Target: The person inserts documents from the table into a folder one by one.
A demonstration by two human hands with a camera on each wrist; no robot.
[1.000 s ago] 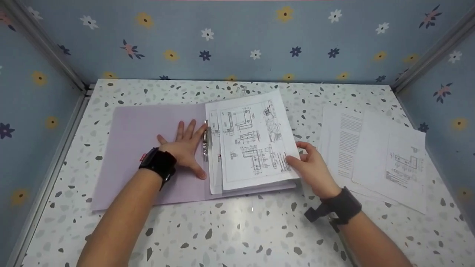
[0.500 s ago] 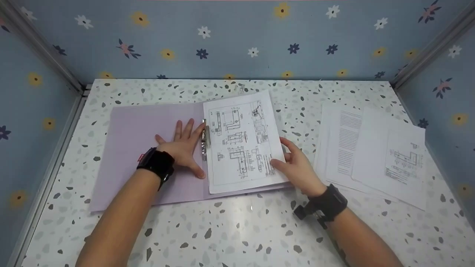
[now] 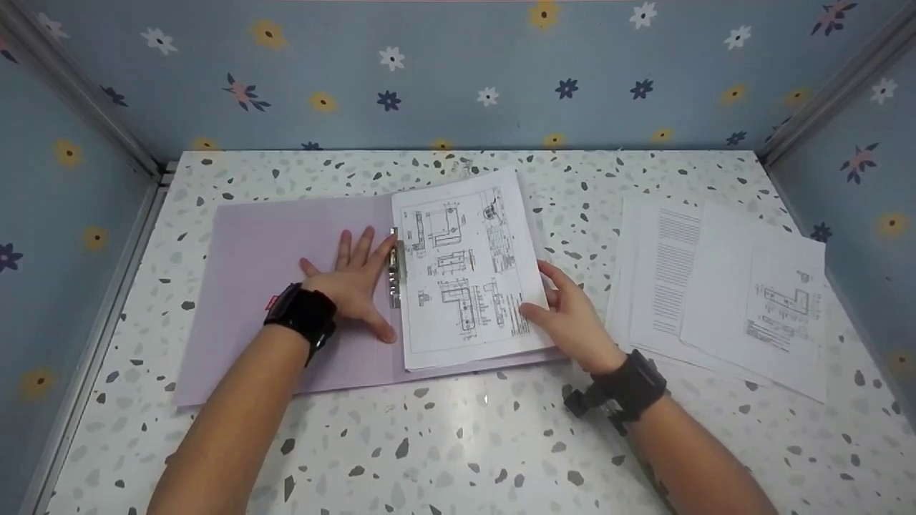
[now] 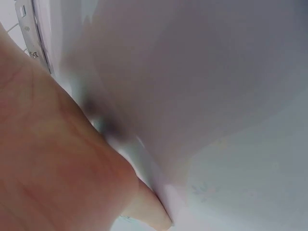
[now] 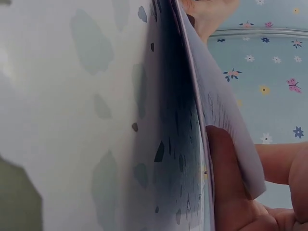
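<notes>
A lilac ring folder (image 3: 268, 243) lies open on the table in the head view. My left hand (image 3: 347, 290) rests on its left cover, fingers spread, beside the metal ring clip (image 3: 394, 275). On the folder's right side is a sheet of technical drawings (image 3: 472, 250) on top of other paper. My right hand (image 3: 576, 329) pinches its right edge, thumb on top and fingers underneath. In the right wrist view, a finger (image 5: 224, 163) sits between the sheet and the folder's cover. Whether the sheet's left edge is on the rings cannot be told.
Several loose sheets (image 3: 655, 279) overlap at the right of the speckled table (image 3: 444, 450), one showing a drawing and one printed lines. Flower-patterned panels (image 3: 458, 71) stand behind and at both sides.
My right hand has brought the drawing sheet left, towards the ring clip, so it lines up over the paper beneath. My left hand has stayed in place on the cover.
</notes>
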